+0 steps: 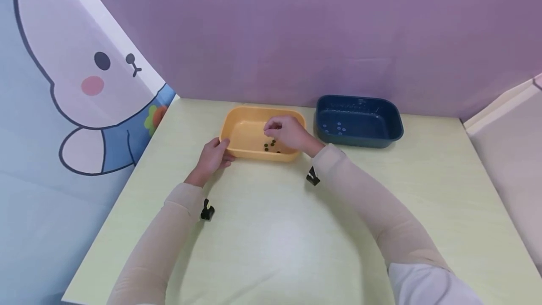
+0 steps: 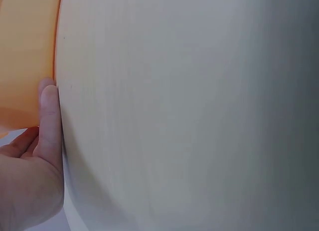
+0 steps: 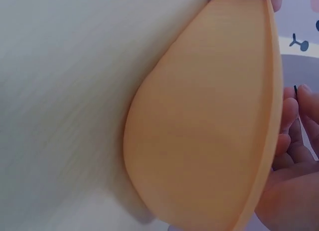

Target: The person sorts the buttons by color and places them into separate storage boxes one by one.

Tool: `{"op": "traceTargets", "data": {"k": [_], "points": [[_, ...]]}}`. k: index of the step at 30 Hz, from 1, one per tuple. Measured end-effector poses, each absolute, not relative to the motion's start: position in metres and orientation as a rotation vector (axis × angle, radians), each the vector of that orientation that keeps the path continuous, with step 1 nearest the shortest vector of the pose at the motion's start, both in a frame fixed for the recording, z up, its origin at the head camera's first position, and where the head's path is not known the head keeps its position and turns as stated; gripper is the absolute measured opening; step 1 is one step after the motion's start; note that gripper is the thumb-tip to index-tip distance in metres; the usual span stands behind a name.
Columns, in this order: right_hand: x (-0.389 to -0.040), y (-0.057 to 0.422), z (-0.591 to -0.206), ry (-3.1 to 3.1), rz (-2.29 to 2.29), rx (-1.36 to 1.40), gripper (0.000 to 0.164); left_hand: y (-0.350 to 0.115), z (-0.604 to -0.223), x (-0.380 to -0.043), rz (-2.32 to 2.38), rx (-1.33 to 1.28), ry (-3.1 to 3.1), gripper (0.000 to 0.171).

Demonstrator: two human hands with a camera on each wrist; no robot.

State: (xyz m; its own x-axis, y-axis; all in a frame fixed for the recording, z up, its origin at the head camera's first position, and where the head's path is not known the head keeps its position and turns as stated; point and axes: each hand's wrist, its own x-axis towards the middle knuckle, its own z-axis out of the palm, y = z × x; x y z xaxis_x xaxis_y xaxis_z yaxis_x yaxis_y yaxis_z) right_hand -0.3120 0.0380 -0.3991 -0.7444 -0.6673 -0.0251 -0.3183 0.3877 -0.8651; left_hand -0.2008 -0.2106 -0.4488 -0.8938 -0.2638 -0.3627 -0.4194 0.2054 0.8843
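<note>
A yellow tray (image 1: 239, 128) stands near the back of the table with several small dark round pieces (image 1: 266, 145) inside, toward its front right. My left hand (image 1: 211, 156) grips the tray's front left corner; the left wrist view shows the thumb (image 2: 49, 111) along its side. Over the right part of the tray, my right hand (image 1: 290, 133) pinches a small thin dark piece (image 3: 295, 91) between thumb and index finger. The right wrist view shows that piece edge-on, above the tray's rim. The dark pieces' exact kind is too small to tell.
Right of the yellow tray is a deep blue tray (image 1: 360, 142) with several small pale-edged rings (image 1: 339, 128) at its left. A purple backdrop (image 1: 271, 36) rises behind the table (image 1: 271, 229). Small black devices (image 1: 313, 176) sit by both cuffs.
</note>
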Motion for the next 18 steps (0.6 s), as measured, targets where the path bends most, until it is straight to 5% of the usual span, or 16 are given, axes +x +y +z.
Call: {"op": "traceTargets", "data": {"k": [18], "points": [[-0.329, 0.033, -0.406, 2.32, -1.305, -0.779, 0.022, -0.212, -0.45, -0.201, 1.803, -0.664, 2.328, 0.056]]}}
